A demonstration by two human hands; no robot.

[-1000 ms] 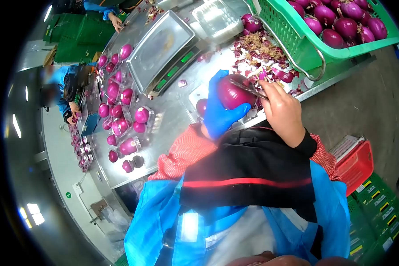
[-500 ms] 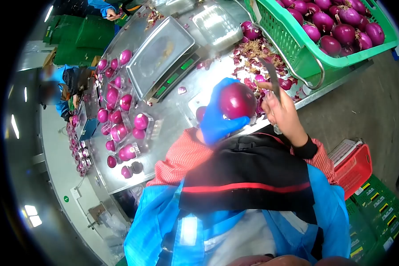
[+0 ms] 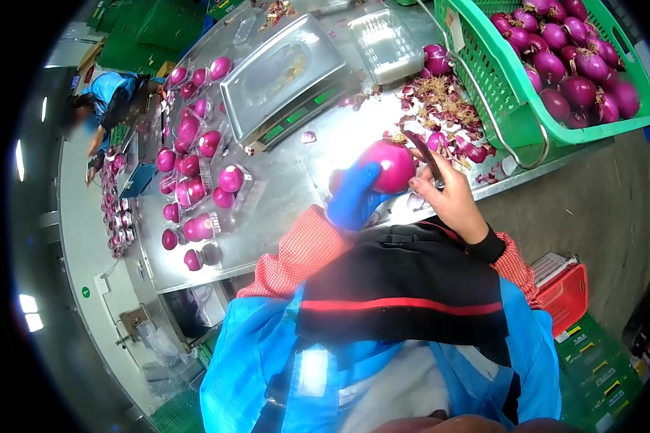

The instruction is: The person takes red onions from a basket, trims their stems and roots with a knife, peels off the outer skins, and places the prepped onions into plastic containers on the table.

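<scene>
My left hand [image 3: 352, 196], in a blue glove, is closed round a large red onion [image 3: 388, 166] above the near edge of the metal table. My bare right hand [image 3: 449, 193] grips a knife [image 3: 427, 157] by its handle, with the blade pointing up and to the left beside the onion's right side. Roots show at the onion's upper end. Just beyond my hands lies a heap of onion skins and root trimmings [image 3: 444, 108]. A clear plastic tray, partly hidden, is on the table under the onion.
A green crate [image 3: 509, 115] full of red onions, with a metal handle, stands at the right. A scale [image 3: 285, 79] and stacked clear trays [image 3: 386, 47] are farther back. Packed onions [image 3: 188, 166] sit to the left. A co-worker [image 3: 112, 94] stands at far left; a red basket [image 3: 565, 296] is low right.
The onion has turned in my left hand, so its root end now shows at the top. My right hand has brought the knife closer, tilting the blade leftward. The view has shifted somewhat.
</scene>
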